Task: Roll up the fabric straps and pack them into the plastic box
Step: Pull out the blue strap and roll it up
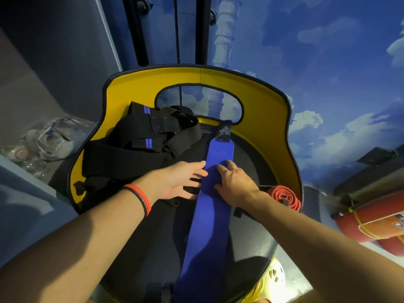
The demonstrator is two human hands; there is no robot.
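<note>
A long blue fabric strap [207, 226] lies flat along the dark seat [249, 237] of a yellow-backed chair, its far end capped with a black patch. My left hand [181, 180] rests with straight fingers against the strap's left edge. My right hand [236, 184] presses flat on the strap's right side. A pile of black straps with blue stripes [144, 141] lies on the seat's left. A rolled red strap [284, 196] sits at the seat's right edge. No plastic box is identifiable in view.
The curved yellow chair back [262, 101] wraps round the far side. Crumpled clear plastic [50, 141] lies on a grey ledge at left. Red cylinders [371, 224] lie at right, below a wall painted with sky and clouds.
</note>
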